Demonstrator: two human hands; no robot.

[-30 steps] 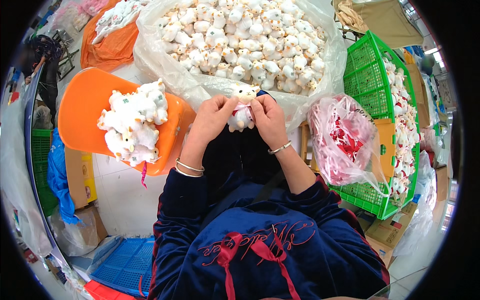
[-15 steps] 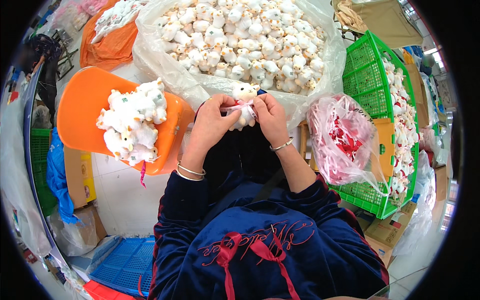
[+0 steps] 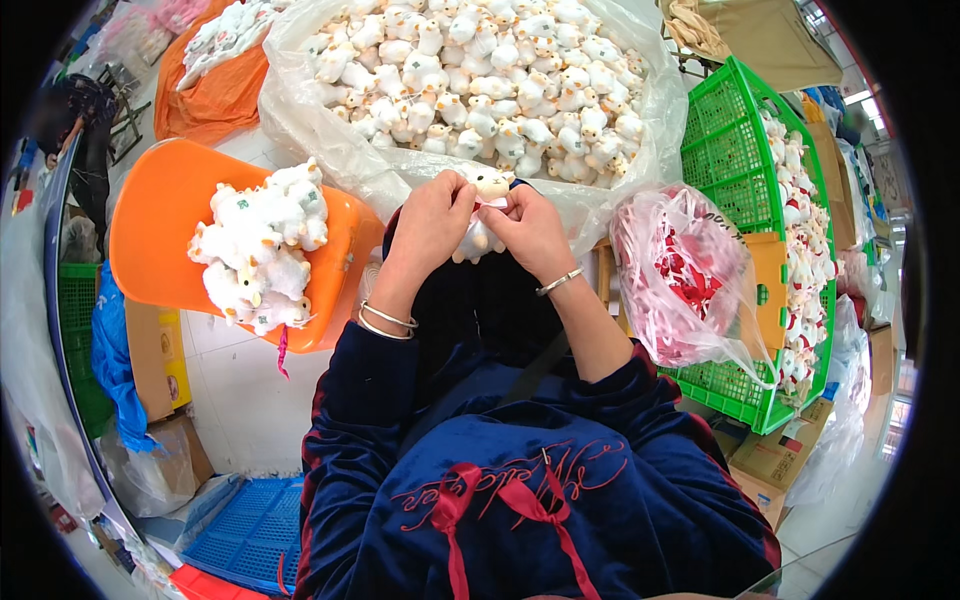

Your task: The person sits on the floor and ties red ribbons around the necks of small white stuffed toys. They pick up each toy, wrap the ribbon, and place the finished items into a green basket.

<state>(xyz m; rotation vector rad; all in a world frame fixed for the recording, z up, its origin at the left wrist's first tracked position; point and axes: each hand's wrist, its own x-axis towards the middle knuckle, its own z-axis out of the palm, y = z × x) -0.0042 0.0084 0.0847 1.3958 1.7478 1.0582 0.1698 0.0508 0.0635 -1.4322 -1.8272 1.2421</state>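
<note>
A small white plush sheep (image 3: 478, 243) sits upright between my hands, above my lap, its cream face turned up. Around its neck runs a pale pink ribbon (image 3: 494, 203) with a bit of red near it. My left hand (image 3: 432, 225) is closed at the neck's left side, thumb and fingers pinched on the ribbon. From the other side my right hand (image 3: 530, 232) pinches the ribbon too, its thumb across the toy's chest. My fingers hide part of the toy's neck and the ribbon ends.
Ahead lies a big clear plastic bag (image 3: 290, 110) full of white plush toys. An orange chair (image 3: 150, 235) at left carries more of them. At right are a bag of pink and red ribbons (image 3: 680, 275) and a green crate (image 3: 720, 150) with dressed toys.
My hands have come closer together at the toy's neck. The ribbon, spread across the chest before, is now mostly covered by my fingers.
</note>
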